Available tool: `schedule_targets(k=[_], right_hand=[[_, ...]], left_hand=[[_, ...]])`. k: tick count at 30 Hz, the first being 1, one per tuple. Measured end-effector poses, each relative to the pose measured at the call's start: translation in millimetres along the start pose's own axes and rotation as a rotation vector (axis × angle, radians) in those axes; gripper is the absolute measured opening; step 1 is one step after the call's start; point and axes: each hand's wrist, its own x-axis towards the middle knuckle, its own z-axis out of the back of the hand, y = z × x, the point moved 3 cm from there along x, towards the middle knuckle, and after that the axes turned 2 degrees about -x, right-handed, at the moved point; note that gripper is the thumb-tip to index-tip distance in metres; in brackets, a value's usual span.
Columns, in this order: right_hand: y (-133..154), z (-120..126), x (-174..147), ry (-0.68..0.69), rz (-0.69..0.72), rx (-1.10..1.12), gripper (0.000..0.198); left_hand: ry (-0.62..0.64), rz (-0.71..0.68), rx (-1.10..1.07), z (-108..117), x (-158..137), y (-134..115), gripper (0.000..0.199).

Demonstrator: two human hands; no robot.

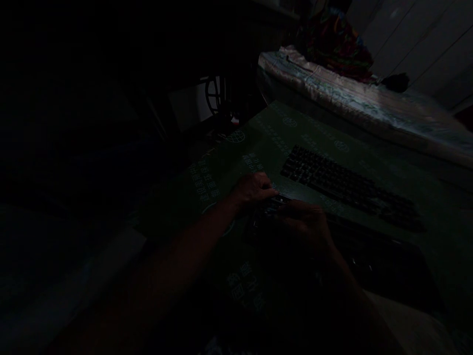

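In dim light, a long black keyboard case (391, 261) lies slantwise on a green sheet with white printed characters. My left hand (254, 187) is closed at the case's far left corner, its fingers curled and its thumb along the edge. Close by on the right, my right hand (306, 222) reaches over the left part of the case, fingers bent and drawn together. Whatever lies between those fingers is too dark to make out. Beyond the case, apart from it, rests a black keyboard section (347, 187) with rows of keys.
The green sheet (273, 133) covers the work surface. Behind it stands a bed or padded bench with a pale patterned cover (340, 93), with dark red patterned cloth (336, 44) on it. A dark spoked wheel (212, 96) shows at the back left. Deep shadow fills the left side.
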Motion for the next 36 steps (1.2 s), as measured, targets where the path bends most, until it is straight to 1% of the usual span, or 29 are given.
schedule_targets(k=[3, 8, 12, 15, 17, 20, 22, 24, 28, 30, 33, 36], right_hand=[[-1, 0, 1, -0.038, -0.01, 0.023, 0.007], [1, -4, 0, 0.048, -0.034, 0.057, 0.006], [1, 0, -1, 0.004, -0.041, 0.05, 0.004], [2, 0, -1, 0.046, -0.02, 0.044, 0.003], [1, -1, -1, 0.086, -0.047, 0.046, 0.003], [1, 1, -1, 0.067, -0.083, 0.067, 0.005], [2, 1, -1, 0.045, -0.062, 0.062, 0.005], [3, 2, 0, 0.056, -0.041, 0.039, 0.004], [3, 10, -2, 0.093, -0.107, 0.035, 0.006], [4, 15, -4, 0.068, -0.134, 0.051, 0.007], [4, 15, -5, 0.053, -0.131, 0.093, 0.008], [0, 13, -5, 0.106, -0.141, 0.113, 0.007]], left_hand=[[0.002, 0.006, 0.018, 0, 0, -1, 0.025], [-0.004, 0.009, 0.029, -2, 1, 1, 0.024], [-0.004, -0.006, 0.031, -2, 1, 2, 0.024], [-0.001, 0.005, 0.028, -1, 1, 1, 0.024], [-0.003, 0.016, 0.025, 0, 1, 0, 0.024], [-0.006, 0.024, 0.02, 0, 1, 0, 0.023], [-0.008, 0.023, 0.022, -1, 1, 0, 0.024], [-0.01, 0.014, 0.02, 0, 0, 0, 0.024], [-0.007, 0.005, 0.029, 1, 0, -2, 0.023], [-0.008, 0.009, 0.03, 1, 0, -3, 0.023], [-0.014, 0.004, 0.024, 1, 0, -3, 0.022], [-0.03, -0.014, 0.024, 0, 0, 0, 0.022]])
